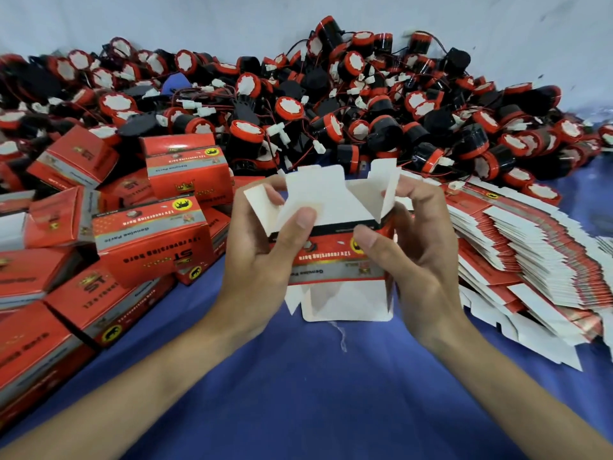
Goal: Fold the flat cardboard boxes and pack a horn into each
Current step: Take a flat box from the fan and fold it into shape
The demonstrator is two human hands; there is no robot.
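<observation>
A red cardboard box (335,260) with white flaps spread at top and bottom is held up over the blue cloth in the middle of the view. My left hand (262,257) grips its left side, thumb pressed on a white top flap. My right hand (411,247) grips the right side, thumb on the red front panel and fingers behind a right flap. A big heap of black and red horns (298,104) with wires and white plugs lies behind the box. A fanned stack of flat boxes (530,254) lies to the right.
Several folded red boxes (152,240) are piled at the left, reaching the near left corner. A blue cloth (315,393) covers the table. A pale wall (199,21) rises behind the horn heap. A loose white thread (341,336) lies below the held box.
</observation>
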